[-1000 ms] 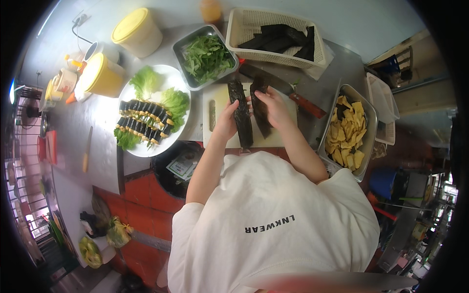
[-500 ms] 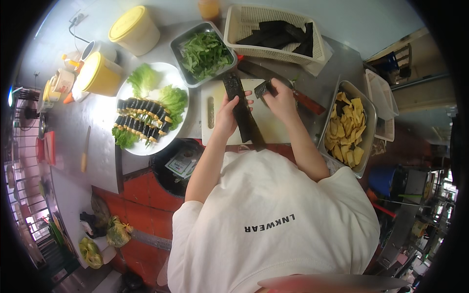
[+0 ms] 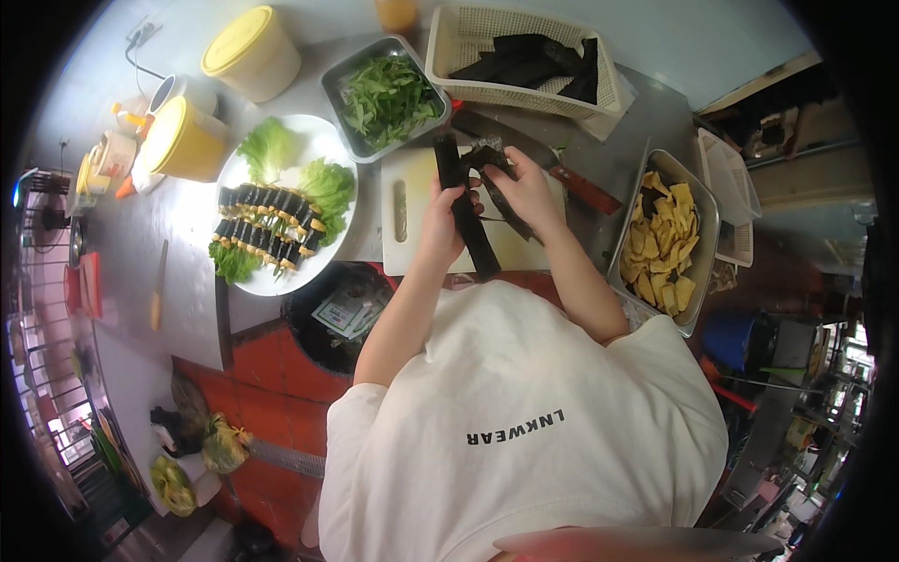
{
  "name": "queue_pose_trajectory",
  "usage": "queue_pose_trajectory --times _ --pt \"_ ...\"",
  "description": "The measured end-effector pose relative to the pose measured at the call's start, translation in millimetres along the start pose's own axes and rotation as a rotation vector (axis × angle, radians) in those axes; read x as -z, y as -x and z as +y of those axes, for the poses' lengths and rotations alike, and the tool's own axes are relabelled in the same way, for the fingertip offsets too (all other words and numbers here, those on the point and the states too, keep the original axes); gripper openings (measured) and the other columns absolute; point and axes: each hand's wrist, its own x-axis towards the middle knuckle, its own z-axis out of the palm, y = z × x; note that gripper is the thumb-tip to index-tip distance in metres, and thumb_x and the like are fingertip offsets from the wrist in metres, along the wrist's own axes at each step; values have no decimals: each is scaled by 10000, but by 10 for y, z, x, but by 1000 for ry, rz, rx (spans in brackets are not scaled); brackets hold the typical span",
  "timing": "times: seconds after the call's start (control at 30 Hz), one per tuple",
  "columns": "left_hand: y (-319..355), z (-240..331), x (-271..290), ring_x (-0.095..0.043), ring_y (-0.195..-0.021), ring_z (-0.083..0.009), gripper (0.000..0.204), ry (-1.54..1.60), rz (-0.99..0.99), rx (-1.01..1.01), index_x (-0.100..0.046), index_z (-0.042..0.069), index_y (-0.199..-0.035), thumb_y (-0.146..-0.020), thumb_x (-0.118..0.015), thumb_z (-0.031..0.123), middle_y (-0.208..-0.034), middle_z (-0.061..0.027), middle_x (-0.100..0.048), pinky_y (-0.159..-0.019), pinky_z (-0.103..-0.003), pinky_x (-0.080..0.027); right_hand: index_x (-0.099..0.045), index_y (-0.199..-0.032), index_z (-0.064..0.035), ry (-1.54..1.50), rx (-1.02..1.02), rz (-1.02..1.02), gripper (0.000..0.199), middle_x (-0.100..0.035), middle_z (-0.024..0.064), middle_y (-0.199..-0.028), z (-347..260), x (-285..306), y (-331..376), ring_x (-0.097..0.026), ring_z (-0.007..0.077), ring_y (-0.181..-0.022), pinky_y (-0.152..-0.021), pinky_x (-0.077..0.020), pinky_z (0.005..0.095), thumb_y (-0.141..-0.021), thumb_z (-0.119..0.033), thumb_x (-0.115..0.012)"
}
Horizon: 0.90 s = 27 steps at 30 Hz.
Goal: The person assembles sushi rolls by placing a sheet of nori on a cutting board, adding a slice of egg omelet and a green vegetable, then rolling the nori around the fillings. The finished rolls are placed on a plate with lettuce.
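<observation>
My left hand [image 3: 443, 223] is closed round a long dark seaweed strip [image 3: 477, 240], which lies slantwise over the white cutting board [image 3: 397, 245]. Just to its right, my right hand [image 3: 527, 199] grips a second, crumpled seaweed piece [image 3: 485, 153] near its upper end. A narrow tail of this piece trails down over the board. Both hands are close together, and the left fingertips are partly hidden behind the strip. Beyond the board lies a knife with a dark blade [image 3: 489, 126] and a brown wooden handle [image 3: 588, 191].
Left of the board is a white plate [image 3: 347, 228] with lettuce and dark-wrapped rolls. Behind stand a metal tray [image 3: 334, 100] of green leaves and a cream basket [image 3: 557, 109] of seaweed strips. A metal tray [image 3: 633, 298] with yellow sheet pieces stands right. A bin [image 3: 300, 323] is below.
My right hand has moved left, toward the left hand. Its seaweed piece now looks spread out and hangs lower. The strip in my left hand looks narrower and stays in its grip.
</observation>
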Motion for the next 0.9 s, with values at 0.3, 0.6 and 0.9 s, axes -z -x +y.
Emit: queue_pose_trajectory --times 0.3,0.6,0.9 --pt "-44 -35 135 -508 -789 -147 444 188 -158 65 -546 54 -1143 -979 -407 443 -1020 -68 -621 -699 -281 -420 -598 -969 -74 599 582 373 145 -641 91 -858 86 -143 -2 -643 305 -681 -571 -497 361 -853 -160 -608" --pt "2 -151 -66 -540 -1004 -153 434 119 40 88 -508 92 -1221 -984 -426 447 -1119 -43 -581 -902 -315 -417 -618 -938 -119 852 481 222 134 -592 53 -830 -24 -399 167 -638 272 -640 -537 -514 394 -817 -176 -617" --pt "-149 -195 202 -571 -1029 -175 295 70 48 5 -591 98 -1048 -963 -463 351 -1046 -34 -619 -910 -313 -437 -614 -1090 -53 642 474 -98 345 -591 82 -989 75 -283 167 -627 270 -879 -715 -532 386 -759 -141 -657"
